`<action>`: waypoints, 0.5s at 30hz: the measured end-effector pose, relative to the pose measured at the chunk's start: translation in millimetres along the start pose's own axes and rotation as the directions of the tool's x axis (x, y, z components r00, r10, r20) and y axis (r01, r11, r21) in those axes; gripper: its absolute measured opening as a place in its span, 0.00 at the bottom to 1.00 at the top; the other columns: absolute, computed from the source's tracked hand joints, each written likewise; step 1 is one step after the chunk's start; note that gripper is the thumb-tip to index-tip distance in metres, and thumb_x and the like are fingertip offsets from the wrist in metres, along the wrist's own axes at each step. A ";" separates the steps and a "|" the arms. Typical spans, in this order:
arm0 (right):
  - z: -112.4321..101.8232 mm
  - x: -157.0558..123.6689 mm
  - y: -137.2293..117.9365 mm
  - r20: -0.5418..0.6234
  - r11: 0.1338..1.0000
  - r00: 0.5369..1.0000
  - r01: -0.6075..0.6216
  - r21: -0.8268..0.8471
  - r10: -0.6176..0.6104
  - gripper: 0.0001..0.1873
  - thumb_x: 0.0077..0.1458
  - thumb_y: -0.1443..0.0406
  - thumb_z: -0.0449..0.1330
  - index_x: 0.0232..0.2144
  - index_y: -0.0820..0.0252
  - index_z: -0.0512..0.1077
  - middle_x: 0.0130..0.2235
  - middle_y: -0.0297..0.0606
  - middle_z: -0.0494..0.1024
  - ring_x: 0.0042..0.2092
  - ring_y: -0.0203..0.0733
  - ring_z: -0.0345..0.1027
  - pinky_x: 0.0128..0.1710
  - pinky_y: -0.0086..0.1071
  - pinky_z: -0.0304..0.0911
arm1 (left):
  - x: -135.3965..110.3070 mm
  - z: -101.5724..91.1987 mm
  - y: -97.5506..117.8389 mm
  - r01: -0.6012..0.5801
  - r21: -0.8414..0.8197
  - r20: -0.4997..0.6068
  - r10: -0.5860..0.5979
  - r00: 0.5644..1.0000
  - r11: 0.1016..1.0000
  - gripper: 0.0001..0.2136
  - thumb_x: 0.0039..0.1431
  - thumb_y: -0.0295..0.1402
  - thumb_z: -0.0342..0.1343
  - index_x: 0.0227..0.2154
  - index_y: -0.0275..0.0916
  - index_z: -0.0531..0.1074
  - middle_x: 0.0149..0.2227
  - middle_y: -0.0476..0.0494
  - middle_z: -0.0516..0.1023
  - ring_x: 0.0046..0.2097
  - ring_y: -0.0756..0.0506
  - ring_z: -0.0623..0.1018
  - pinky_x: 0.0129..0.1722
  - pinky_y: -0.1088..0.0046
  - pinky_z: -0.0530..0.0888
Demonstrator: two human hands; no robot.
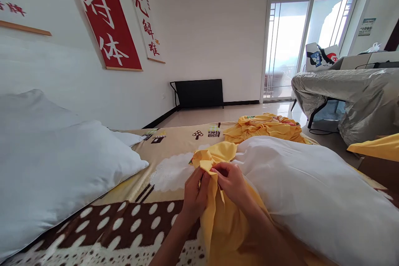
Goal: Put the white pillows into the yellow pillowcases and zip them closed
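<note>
Pinching the yellow cloth at near centre, L hand & R hand both grasp its bunched edge. Big white pillow lies just right of it, yellow pile farther off, more pillows left on the patterned blanket. Poss. risk: if either pinch slips, folds could drop & tangle, b/c the fabric's slack.

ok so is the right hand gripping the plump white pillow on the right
No, the right hand pinches bunched yellow fabric along with the left hand, while the plump white pillow lies to their right.
</note>
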State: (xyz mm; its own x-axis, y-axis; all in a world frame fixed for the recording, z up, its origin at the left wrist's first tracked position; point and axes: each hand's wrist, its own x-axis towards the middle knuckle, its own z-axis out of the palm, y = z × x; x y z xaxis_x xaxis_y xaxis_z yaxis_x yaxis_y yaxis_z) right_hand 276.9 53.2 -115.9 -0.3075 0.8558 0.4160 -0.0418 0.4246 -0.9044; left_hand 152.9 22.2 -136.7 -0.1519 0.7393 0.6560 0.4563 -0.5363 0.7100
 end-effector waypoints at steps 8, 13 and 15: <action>-16.0 0.9 -0.2 0.025 0.949 0.998 0.067 -0.308 -0.063 0.12 0.46 0.65 0.56 0.15 0.63 0.68 0.18 0.29 0.62 0.24 0.30 0.51 0.24 0.26 0.47 | -7.2 -1.6 -14.9 -0.010 -0.045 0.054 0.012 0.998 0.999 0.14 0.59 0.37 0.48 0.39 0.38 0.76 0.40 0.38 0.78 0.45 0.41 0.75 0.48 0.64 0.71; -15.0 1.1 -3.2 -0.027 0.921 0.996 0.066 -0.384 -0.083 0.09 0.40 0.68 0.56 0.13 0.62 0.62 0.16 0.27 0.60 0.23 0.29 0.49 0.23 0.26 0.45 | -3.7 -2.4 -19.1 0.085 -0.077 0.131 -0.075 0.989 0.993 0.14 0.57 0.38 0.50 0.37 0.37 0.76 0.42 0.37 0.77 0.47 0.39 0.74 0.52 0.60 0.69; -9.2 -1.7 -6.8 -0.042 0.912 0.996 0.053 -0.406 -0.076 0.09 0.38 0.69 0.56 0.14 0.61 0.58 0.17 0.27 0.60 0.23 0.30 0.48 0.22 0.26 0.44 | 1.3 -4.2 -21.6 0.089 -0.073 0.095 -0.082 0.992 0.993 0.13 0.56 0.38 0.51 0.40 0.37 0.73 0.44 0.38 0.76 0.46 0.40 0.74 0.49 0.61 0.70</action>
State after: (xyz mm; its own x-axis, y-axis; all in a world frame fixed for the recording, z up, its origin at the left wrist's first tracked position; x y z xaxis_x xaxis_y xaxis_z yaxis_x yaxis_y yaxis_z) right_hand 286.5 51.6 -109.6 -0.2632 0.8325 0.4874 0.3318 0.5526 -0.7646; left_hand 139.1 33.0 -150.1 -0.1049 0.8160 0.5684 0.3761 -0.4966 0.7823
